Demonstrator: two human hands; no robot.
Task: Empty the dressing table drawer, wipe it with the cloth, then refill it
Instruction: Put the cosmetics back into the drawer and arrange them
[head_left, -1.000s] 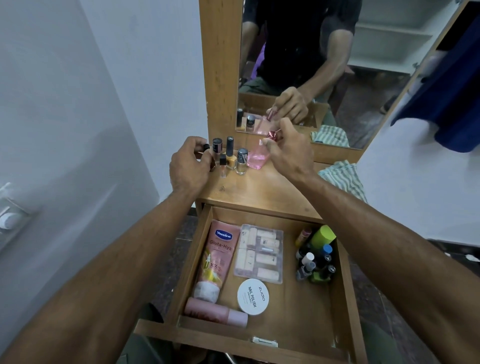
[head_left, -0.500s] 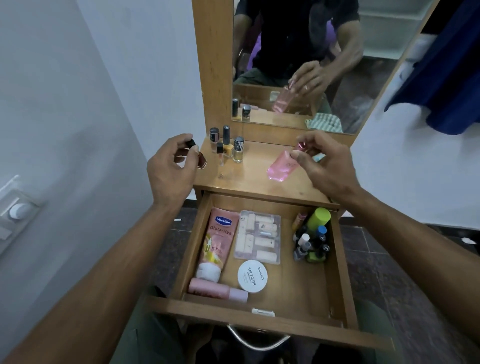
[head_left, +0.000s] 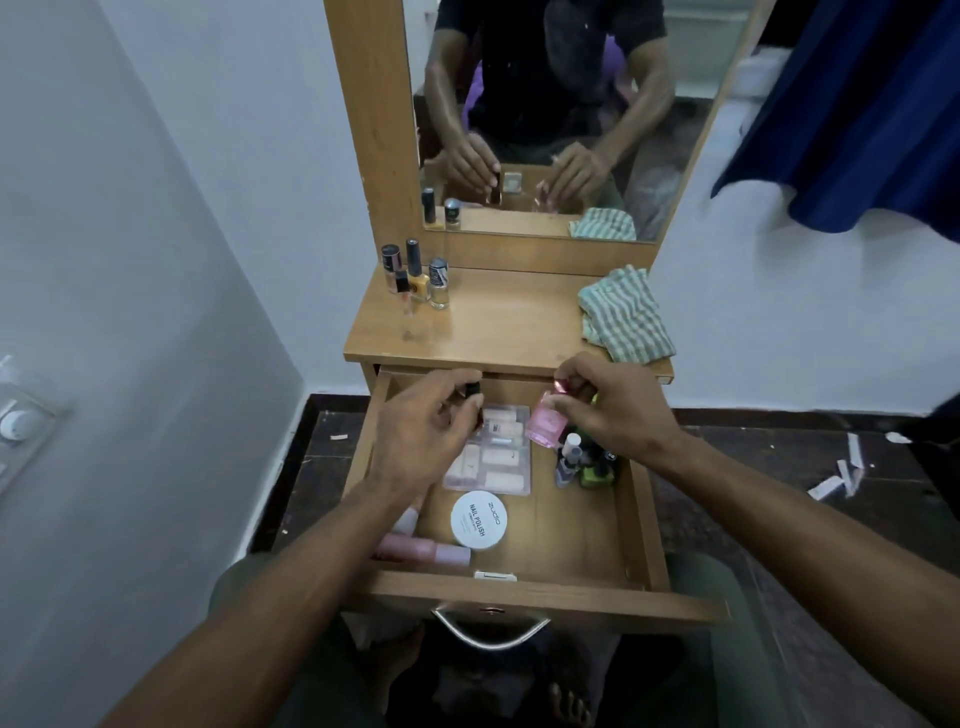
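The wooden dressing table top (head_left: 498, 327) is sitting mid-frame, carrying 4 nail polish bottles (head_left: 415, 275) standing clustered at its upper left corner and a striped green cloth (head_left: 623, 317) lying crumpled at its right edge.

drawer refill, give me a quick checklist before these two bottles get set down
1. Right hand has a firm hold on the pink bottle: ok, fingers pinch its cap.
2. Left hand holds the small dark bottle: ok, though mostly hidden by fingers.
3. Both bottles are over the open drawer: ok.
4. Free floor space in the drawer: ok, bare wood right of the white round tin.
5. Drawer was wiped: cannot tell; the striped cloth lies on the tabletop.
6. Tabletop emptied back: not ok, four small bottles stand there.
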